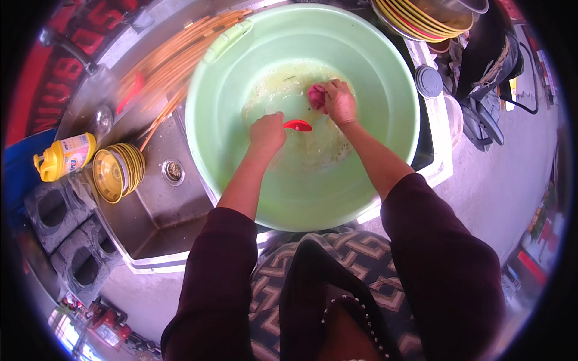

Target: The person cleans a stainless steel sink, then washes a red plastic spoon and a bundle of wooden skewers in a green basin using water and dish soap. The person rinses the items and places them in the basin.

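A large round light-green plastic basin [384,149] stands before me with some shallow, cloudy, foamy liquid [289,97] at its bottom. Inside it, my left hand [268,131] grips a red plastic spoon [299,125] by the handle, its bowl pointing right. To the upper right, still over the basin, my right hand [337,100] holds a crumpled pink cloth [317,96], apart from the spoon. Small dark bits lie in the liquid.
Left of the basin is a steel sink [171,216] with a drain strainer [173,172], stacked yellow bowls [108,176], a faucet [72,49] and many wooden chopsticks [167,63]. A yellow detergent bottle [65,156] lies at the sink's left. Yellow plates [424,22] are stacked upper right, near a grey round lid [428,81].
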